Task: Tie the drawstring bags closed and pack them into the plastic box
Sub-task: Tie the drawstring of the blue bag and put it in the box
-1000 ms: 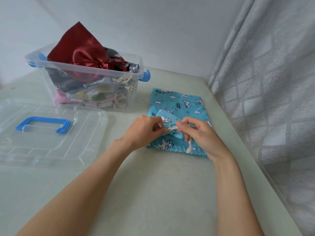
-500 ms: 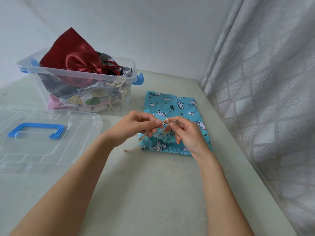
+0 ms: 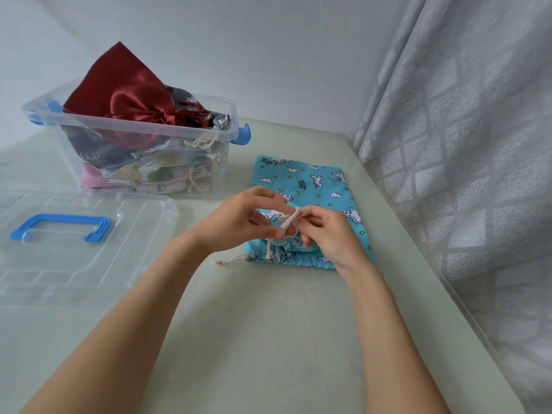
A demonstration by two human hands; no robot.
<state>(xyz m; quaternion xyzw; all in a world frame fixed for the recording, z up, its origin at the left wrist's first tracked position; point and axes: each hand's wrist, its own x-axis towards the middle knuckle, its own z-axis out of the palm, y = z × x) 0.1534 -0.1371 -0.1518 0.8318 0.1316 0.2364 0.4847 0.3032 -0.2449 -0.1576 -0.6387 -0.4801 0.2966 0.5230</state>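
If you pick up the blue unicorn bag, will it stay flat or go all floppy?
Probably floppy: the blue bag is thin cloth lying flat on the table, gathered at its mouth. It looks light, with no bulge. It likely won't roll, and the cord both hands are working would dangle.

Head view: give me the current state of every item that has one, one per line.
Blue unicorn drawstring bag: flat on table, mouth gathered, not yet knotted.
Cream drawstring: looped between both grips.
Left hand: pinches drawstring.
Right hand: pinches drawstring.
Plastic box: open, holding bags.
Red satin bag: tied, on top.
Lid: off, beside box.
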